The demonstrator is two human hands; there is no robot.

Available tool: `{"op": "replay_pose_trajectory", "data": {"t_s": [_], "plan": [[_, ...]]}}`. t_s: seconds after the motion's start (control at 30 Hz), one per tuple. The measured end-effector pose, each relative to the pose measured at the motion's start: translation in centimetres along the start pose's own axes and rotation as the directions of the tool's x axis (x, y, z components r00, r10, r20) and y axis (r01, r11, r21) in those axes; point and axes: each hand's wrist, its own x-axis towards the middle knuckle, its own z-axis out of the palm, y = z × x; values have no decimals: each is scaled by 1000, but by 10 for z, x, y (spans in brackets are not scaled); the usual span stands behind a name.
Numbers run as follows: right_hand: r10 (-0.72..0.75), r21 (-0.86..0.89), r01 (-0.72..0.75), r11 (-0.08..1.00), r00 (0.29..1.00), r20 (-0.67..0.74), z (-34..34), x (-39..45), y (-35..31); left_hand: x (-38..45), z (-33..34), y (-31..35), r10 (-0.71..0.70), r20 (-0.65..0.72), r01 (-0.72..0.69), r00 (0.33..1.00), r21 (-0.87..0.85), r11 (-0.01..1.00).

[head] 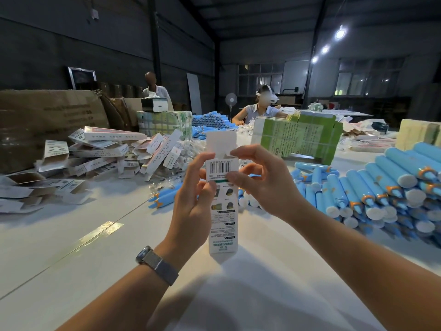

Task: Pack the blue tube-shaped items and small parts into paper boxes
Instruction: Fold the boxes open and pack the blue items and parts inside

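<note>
Box [223,211] stands upright in mid-frame, held above the counter [71,271] w/ its top flap up and open. Left hand [195,199] grips the box's side, thumb by the barcode. Right hand [265,185] pinches the top edge near the flap, fingers curled on it. Can't tell if a tube is inside yet.

Progress, as I judge it: early to mid. Big stack of blue tubes [381,192] lies unpacked at right, a few more loose just behind the box. Heap of boxes [107,154] at left, many w/ flaps open, so prob. not filled. Small bagged parts [167,182] lie near them. Left to do: load, tuck flap, repeat for most of the stock.
</note>
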Motion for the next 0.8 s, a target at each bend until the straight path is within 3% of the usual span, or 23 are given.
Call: {"op": "replay_pose_trajectory", "data": {"t_s": [0.5,0.7,0.8], "plan": [[-54,-46,51,998,997,-57,-8,3,-6,-1,7,5,-9,-4,9,1000,-62,998],[-101,-149,99,984,995,-9,-11,2,-6,0,9,4,-38,-26,34,999,-125,992],[-104,-167,104,980,995,8,-12,3,-4,2,7,5,-36,25,39,999,-112,993]]}}
